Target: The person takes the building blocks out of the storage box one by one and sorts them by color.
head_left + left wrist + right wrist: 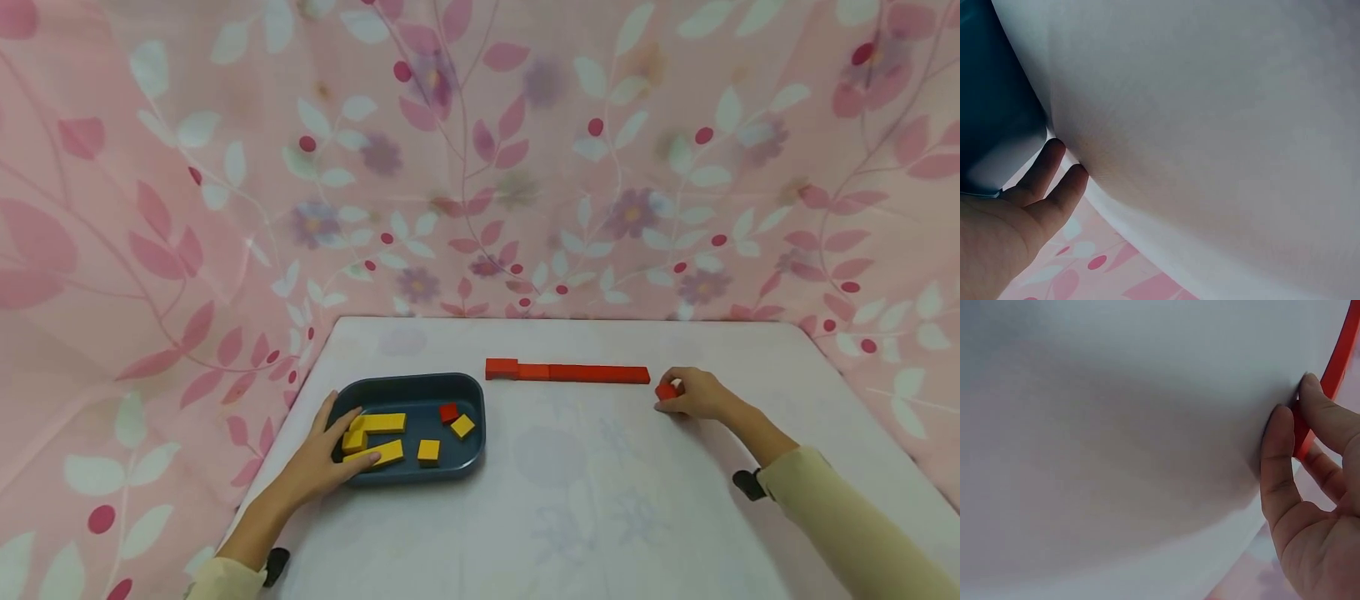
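Note:
My left hand [322,454] lies spread over the left end of a dark blue tray [480,442]. Its thumb and one finger reach over the rim to the yellow blocks [384,423] there; in the left wrist view two outstretched fingers [1054,194] show beside the tray's outer wall. At the right, my right hand [697,394] pinches a small red block [665,392] between thumb and fingers, low over the white cloth. Just left of it runs a row of red blocks [600,374] laid end to end, with a taller red block [502,368] at its left end.
Inside the tray, on its right side, sit a small red block [448,412] and two small yellow blocks, one [462,427] turned at an angle. A white cloth [570,500] covers the table. Pink floral fabric [480,167] hangs behind and at the sides.

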The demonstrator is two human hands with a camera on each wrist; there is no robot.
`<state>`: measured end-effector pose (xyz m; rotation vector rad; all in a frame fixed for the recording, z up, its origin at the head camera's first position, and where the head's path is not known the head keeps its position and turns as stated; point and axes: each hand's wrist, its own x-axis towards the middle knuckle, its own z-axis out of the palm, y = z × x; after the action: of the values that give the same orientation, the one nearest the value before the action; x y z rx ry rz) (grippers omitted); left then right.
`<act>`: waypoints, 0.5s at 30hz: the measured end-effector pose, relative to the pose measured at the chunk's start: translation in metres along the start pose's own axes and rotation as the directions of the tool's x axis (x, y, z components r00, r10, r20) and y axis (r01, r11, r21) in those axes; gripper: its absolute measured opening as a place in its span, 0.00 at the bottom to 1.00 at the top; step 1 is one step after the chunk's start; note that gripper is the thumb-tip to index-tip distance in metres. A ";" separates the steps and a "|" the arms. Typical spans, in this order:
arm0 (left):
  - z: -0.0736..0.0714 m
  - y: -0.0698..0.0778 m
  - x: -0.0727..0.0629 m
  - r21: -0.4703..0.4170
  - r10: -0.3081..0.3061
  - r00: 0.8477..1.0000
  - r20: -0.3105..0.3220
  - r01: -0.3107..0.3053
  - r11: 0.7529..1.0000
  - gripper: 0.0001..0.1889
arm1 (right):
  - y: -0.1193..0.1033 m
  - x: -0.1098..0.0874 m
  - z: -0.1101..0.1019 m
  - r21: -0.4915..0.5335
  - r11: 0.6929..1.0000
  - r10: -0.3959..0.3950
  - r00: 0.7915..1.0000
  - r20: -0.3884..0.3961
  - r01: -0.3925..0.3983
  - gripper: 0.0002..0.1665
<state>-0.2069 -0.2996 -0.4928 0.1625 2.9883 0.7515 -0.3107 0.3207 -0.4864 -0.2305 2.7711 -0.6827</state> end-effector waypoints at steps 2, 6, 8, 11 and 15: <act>0.000 0.000 0.000 0.001 0.000 1.000 0.000 0.000 1.000 0.49 | 0.002 0.006 -0.002 0.003 1.000 0.012 1.000 -0.009 -0.011 0.29; -0.001 0.002 0.000 0.003 0.004 1.000 0.002 -0.004 1.000 0.49 | 0.006 0.014 -0.004 0.013 1.000 0.029 0.999 -0.032 -0.029 0.28; -0.001 0.002 0.000 0.002 0.007 1.000 0.002 -0.007 1.000 0.48 | 0.009 0.017 -0.005 0.017 0.999 0.027 0.999 -0.034 -0.027 0.28; -0.001 0.003 0.000 0.000 0.007 1.000 -0.001 -0.007 1.000 0.48 | 0.011 0.022 -0.005 0.035 0.999 0.033 0.999 -0.032 -0.032 0.27; -0.001 0.002 -0.001 -0.001 0.008 1.000 -0.003 -0.008 1.000 0.47 | 0.011 0.026 -0.005 0.057 0.998 0.035 0.999 -0.033 -0.033 0.26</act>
<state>-0.2057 -0.2980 -0.4911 0.1729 2.9917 0.7545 -0.3379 0.3275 -0.4932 -0.1614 2.7769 -0.7612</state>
